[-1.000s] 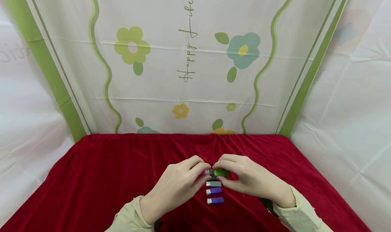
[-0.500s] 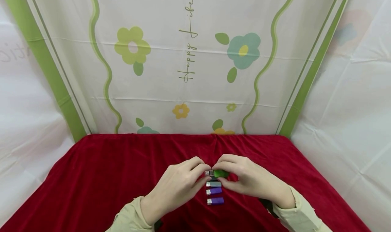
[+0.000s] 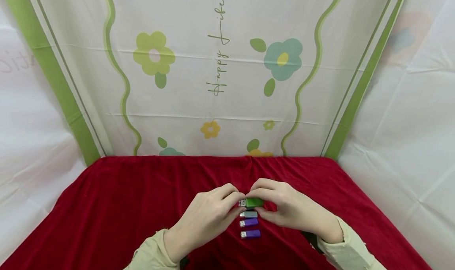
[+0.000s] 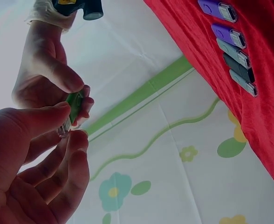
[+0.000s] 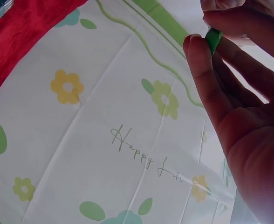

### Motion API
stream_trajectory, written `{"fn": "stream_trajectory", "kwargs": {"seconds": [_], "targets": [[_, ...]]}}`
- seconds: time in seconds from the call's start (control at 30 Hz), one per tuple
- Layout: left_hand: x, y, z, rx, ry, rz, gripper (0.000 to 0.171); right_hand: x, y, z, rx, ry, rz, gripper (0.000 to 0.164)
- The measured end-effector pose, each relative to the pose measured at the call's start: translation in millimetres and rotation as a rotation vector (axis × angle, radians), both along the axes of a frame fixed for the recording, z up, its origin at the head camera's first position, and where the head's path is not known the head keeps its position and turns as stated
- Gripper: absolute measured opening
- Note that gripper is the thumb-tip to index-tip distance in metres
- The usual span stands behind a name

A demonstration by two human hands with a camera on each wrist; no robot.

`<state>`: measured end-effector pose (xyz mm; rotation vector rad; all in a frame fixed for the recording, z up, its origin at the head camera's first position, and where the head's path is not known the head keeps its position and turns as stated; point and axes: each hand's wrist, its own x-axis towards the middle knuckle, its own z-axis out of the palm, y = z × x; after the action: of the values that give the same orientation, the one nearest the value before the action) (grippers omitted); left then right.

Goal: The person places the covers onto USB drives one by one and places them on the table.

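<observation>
Both hands hold one green USB stick [image 3: 254, 202] above the red cloth. My right hand [image 3: 289, 203] pinches its green body between thumb and fingertips. At the metal plug end, my left hand [image 3: 209, 210] pinches a small clear cap [image 4: 63, 129], which sits around the plug. Whether the cap is fully seated I cannot tell. In the right wrist view only part of the green body [image 5: 213, 40] shows between the fingers. Below the hands lie two purple USB sticks [image 3: 250, 233] and a grey one [image 3: 249, 214], plugs pointing left.
The left wrist view shows the row on the red cloth [image 4: 263, 28] more fully, with a dark USB stick [image 4: 238, 68] and another grey stick [image 4: 243, 83]. A white flowered curtain [image 3: 185, 84] stands behind the table, with white sheets at both sides.
The clear cap and the green stick have come together; the cap now overlaps the plug, where it was further out before. The sticks on the cloth have stayed put.
</observation>
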<state>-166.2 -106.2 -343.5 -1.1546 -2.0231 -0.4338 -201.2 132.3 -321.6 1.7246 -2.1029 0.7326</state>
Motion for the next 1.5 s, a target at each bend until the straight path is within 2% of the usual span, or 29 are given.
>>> {"fn": "stream_trajectory", "kwargs": {"seconds": [0.27,0.5,0.73,0.87,1.17,1.4,1.5], "targets": [[-0.7,0.4,-1.7,-0.003,0.005,0.007,0.023,0.7,-0.4,-1.0,-0.002,0.053,-0.021,0.04],[-2.4,-2.0,-3.6,0.015,-0.017,0.05,0.02,0.5,-0.4,-0.9,-0.022,0.125,-0.069,0.033],[-2.3,-3.3,-2.7,-0.017,-0.03,0.051,0.02,0.0,-0.8,-1.0,-0.047,0.082,-0.028,0.036],[-2.5,-4.0,-1.1,-0.021,-0.005,0.043,0.022,-0.6,-0.8,-0.8,-0.063,0.079,-0.014,0.032],[-3.1,-5.4,2.0,0.002,-0.001,0.031,0.021,-1.6,-2.8,1.2,-0.108,0.152,0.036,0.045],[-1.4,-4.9,2.5,0.012,-0.036,0.041,0.018,-1.9,-2.7,0.7,-0.117,0.17,0.049,0.046],[-1.3,-4.8,3.0,0.009,-0.026,0.038,0.018,-1.5,-2.5,0.2,-0.117,0.173,0.049,0.046]]}}
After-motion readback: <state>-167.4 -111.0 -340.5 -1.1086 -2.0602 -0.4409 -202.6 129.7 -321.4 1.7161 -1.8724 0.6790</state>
